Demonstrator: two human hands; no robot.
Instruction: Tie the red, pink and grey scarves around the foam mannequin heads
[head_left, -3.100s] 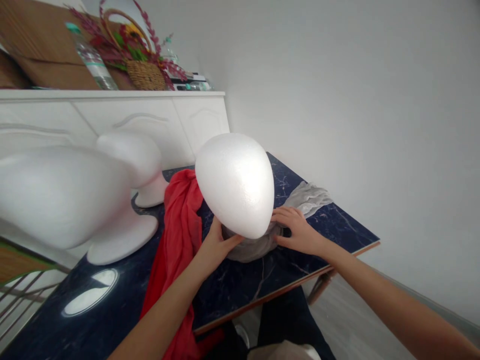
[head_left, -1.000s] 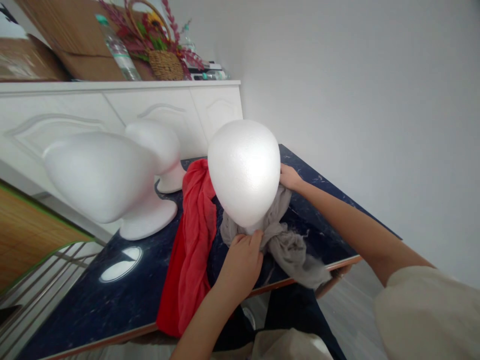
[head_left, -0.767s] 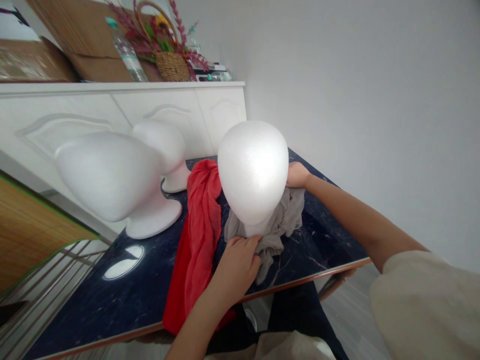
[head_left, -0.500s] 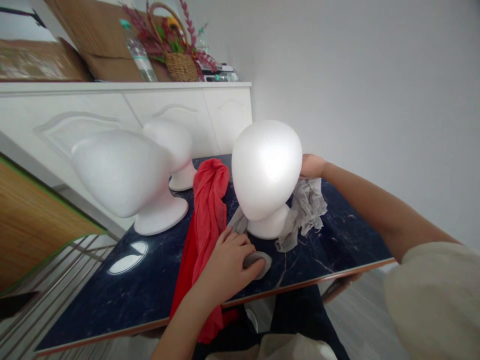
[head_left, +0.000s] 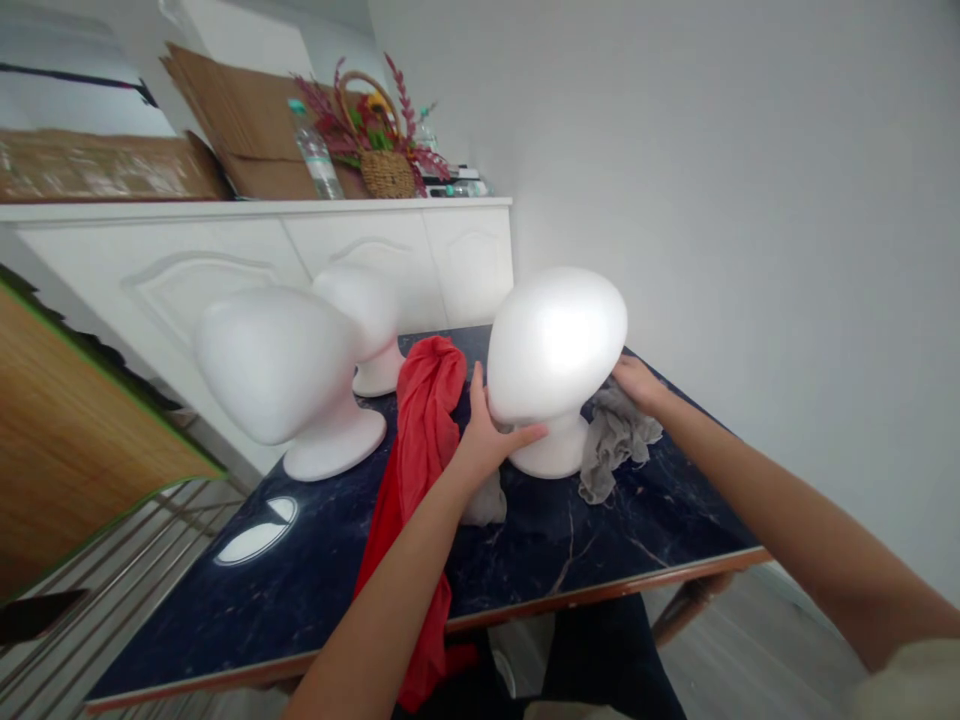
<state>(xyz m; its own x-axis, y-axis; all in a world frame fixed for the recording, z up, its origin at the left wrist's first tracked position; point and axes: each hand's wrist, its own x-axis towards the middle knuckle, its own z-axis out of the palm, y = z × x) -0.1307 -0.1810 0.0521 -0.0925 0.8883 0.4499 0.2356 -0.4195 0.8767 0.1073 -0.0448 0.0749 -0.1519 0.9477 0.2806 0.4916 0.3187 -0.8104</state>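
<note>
A white foam mannequin head (head_left: 555,345) stands on its base on the dark marble table (head_left: 615,535). My left hand (head_left: 487,435) is open, its thumb and fingers cupped against the head's lower left side. My right hand (head_left: 637,380) reaches behind the head on the right and rests on a crumpled grey scarf (head_left: 616,440) beside the base; its fingers are mostly hidden. Another end of the grey cloth (head_left: 486,503) lies under my left wrist. A red scarf (head_left: 420,440) lies lengthwise on the table, left of the head, hanging over the front edge.
Two more white foam heads (head_left: 281,370) (head_left: 364,320) stand at the left. Behind is a white sideboard (head_left: 360,245) with a flower basket (head_left: 382,165), a water bottle (head_left: 313,150) and cardboard (head_left: 240,120). A white wall lies to the right.
The grey scarf that was bunched round the head's neck has been pulled off and lies on the table. My left hand has risen from the table onto the head. My right hand dropped behind it.
</note>
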